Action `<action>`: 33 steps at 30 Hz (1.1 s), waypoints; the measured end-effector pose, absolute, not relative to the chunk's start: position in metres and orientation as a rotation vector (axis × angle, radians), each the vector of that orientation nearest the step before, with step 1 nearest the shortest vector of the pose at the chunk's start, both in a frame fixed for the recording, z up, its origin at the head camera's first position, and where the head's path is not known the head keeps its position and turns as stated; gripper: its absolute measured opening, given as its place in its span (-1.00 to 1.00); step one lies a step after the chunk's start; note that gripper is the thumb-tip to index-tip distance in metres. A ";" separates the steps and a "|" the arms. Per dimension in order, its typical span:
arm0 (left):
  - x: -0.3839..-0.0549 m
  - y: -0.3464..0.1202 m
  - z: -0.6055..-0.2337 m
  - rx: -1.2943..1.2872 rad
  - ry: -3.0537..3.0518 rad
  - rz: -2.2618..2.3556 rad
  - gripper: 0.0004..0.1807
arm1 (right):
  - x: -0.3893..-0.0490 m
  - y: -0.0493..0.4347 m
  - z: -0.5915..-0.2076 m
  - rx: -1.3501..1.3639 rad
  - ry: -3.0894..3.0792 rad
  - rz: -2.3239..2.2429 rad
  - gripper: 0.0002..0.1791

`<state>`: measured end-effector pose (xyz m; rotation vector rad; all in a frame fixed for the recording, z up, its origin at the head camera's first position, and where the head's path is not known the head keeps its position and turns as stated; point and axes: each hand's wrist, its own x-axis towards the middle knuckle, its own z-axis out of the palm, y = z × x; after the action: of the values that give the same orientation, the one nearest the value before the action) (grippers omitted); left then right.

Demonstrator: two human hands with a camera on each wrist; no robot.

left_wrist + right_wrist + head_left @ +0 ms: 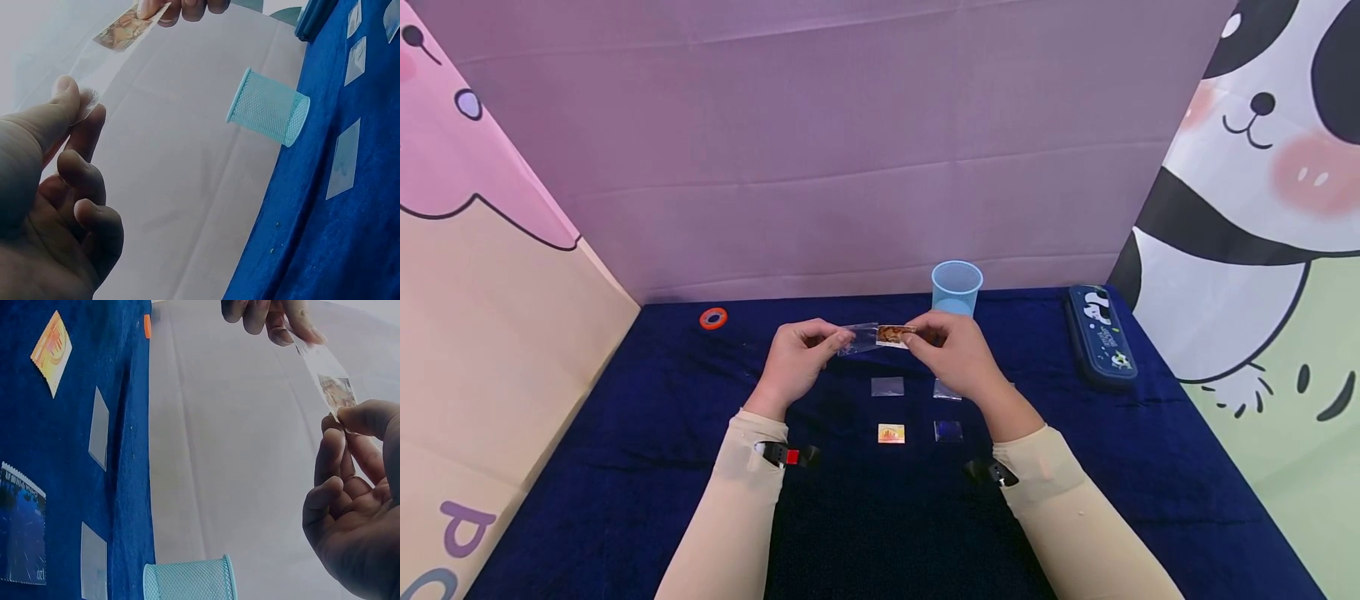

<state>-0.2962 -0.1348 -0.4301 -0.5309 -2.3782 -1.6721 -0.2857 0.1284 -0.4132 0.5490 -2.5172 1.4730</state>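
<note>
My left hand [801,358] pinches one end of a small clear plastic sleeve [862,337] between thumb and forefinger. Between thumb and forefinger of my right hand [957,354] is the end with a brown-pictured, white-edged stamp [891,335]. Held level above the table, sleeve and stamp overlap; how much of the stamp lies inside cannot be told. Below the hands, a yellow-orange stamp [891,433] and a dark blue stamp [948,431] lie flat. Behind these are a clear sleeve [887,387] and another clear sleeve [947,390], partly hidden by my right hand.
A light blue mesh cup [957,287] stands behind my right hand. At the right lies a dark blue pencil case [1101,335] with panda pictures. An orange-red tape roll [713,318] sits at the back left. Blue cloth [647,433] covers the table.
</note>
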 end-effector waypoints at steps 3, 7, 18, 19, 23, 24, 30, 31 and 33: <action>-0.296 -0.134 -0.430 -0.533 -2.378 -1.666 -0.85 | -0.286 0.129 -0.413 0.546 -2.521 1.473 -0.92; -0.296 -0.134 -0.430 -0.529 -2.384 -1.653 -0.84 | -0.286 0.129 -0.413 0.545 -2.524 1.483 -0.92; -0.297 -0.135 -0.430 -0.503 -2.395 -1.635 -0.83 | -0.286 0.130 -0.412 0.572 -2.518 1.478 -0.91; -0.297 -0.135 -0.430 -0.501 -2.397 -1.634 -0.83 | -0.286 0.130 -0.412 0.573 -2.519 1.478 -0.90; -0.296 -0.135 -0.430 -0.495 -2.403 -1.630 -0.83 | -0.286 0.130 -0.412 0.569 -2.525 1.481 -0.90; -0.296 -0.135 -0.430 -0.497 -2.403 -1.629 -0.83 | -0.286 0.130 -0.412 0.569 -2.526 1.483 -0.90; -0.296 -0.135 -0.430 -0.514 -2.410 -1.628 -0.83 | -0.286 0.131 -0.412 0.569 -2.543 1.480 -0.90; -0.296 -0.135 -0.430 -0.512 -2.414 -1.628 -0.83 | -0.286 0.131 -0.412 0.565 -2.549 1.474 -0.91; -0.296 -0.134 -0.430 -0.505 -2.420 -1.633 -0.82 | -0.287 0.131 -0.412 0.565 -2.561 1.465 -0.91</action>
<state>-0.2961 -0.1342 -0.4300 -0.5053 -2.4202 -1.6329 -0.2865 0.1306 -0.4122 0.5647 -2.5610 1.4650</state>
